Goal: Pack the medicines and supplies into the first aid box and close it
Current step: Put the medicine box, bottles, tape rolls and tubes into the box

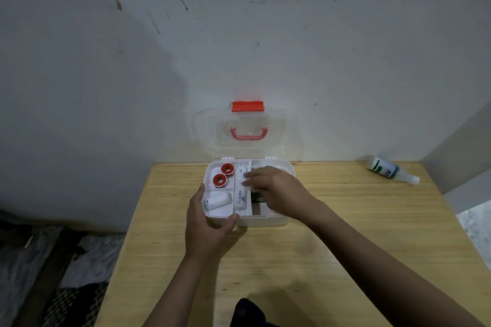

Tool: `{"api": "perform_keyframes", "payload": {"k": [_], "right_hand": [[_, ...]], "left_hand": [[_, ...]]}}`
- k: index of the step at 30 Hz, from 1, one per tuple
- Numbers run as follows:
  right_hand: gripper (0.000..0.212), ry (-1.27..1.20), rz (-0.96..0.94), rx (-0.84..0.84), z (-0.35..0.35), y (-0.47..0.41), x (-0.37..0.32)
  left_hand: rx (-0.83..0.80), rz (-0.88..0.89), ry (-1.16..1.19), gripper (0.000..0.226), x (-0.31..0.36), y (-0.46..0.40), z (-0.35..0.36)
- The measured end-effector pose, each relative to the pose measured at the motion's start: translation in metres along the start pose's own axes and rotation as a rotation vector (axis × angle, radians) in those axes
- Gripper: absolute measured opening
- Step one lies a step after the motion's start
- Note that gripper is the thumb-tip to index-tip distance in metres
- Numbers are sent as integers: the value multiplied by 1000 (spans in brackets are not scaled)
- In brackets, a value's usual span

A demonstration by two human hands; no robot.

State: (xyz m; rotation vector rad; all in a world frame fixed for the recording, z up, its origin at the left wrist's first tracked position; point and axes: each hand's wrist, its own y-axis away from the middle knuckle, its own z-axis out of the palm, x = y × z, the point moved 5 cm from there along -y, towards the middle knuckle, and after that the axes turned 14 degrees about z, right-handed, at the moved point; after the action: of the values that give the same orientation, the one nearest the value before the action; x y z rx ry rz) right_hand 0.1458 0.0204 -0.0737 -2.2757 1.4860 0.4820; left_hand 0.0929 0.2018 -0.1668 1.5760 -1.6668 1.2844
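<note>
The white first aid box (273, 220) stands open on the wooden table, its clear lid (248, 135) with red latch and handle leaning back against the wall. Its white inner tray holds two red tape rolls (223, 175), a white bandage roll (218, 200) and a long white packet (240, 186). My left hand (210, 225) grips the box's front left corner, thumb on the front rim. My right hand (276, 188) lies over the tray's right side, fingertips touching the long packet. Dark items under that hand are mostly hidden. A white and green bottle (390, 171) lies on its side at the table's far right.
The table (292, 260) butts against a grey wall behind and a wall corner at the right. Its left edge drops off to a floor with cloth and clutter (53, 260). A dark object (247, 310) sits at the near edge.
</note>
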Motion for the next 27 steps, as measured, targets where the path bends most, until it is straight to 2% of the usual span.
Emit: {"api": "perform_keyframes", "payload": {"k": [3, 6, 8, 10, 13, 16, 19, 21, 24, 27], "right_hand": [[19, -175, 184, 314, -27, 19, 39], [15, -336, 530, 601, -41, 49, 96], [19, -421, 829, 695, -38, 68, 145], [26, -351, 1044, 734, -41, 83, 187], [40, 8, 1240, 645, -51, 94, 231], [57, 168, 1367, 434, -55, 95, 263], [70, 302, 1415, 218, -57, 90, 284], [61, 404, 1405, 178, -59, 87, 290], [42, 446, 1321, 220, -57, 87, 291], [40, 449, 1245, 254, -53, 95, 288]], "left_hand": [[2, -14, 2, 100, -4, 0, 1], [7, -4, -7, 99, -2, 0, 2], [7, -4, 0, 99, -2, 0, 2], [3, -4, 3, 100, -3, 0, 2], [-1, -12, -4, 101, -5, -1, 2], [2, -24, -2, 101, -6, 0, 1], [6, -32, 3, 101, -7, 0, 2], [16, -33, 2, 101, -6, 1, 2], [23, -29, 10, 101, -6, 1, 3], [28, -24, 21, 101, -4, 2, 4]]}}
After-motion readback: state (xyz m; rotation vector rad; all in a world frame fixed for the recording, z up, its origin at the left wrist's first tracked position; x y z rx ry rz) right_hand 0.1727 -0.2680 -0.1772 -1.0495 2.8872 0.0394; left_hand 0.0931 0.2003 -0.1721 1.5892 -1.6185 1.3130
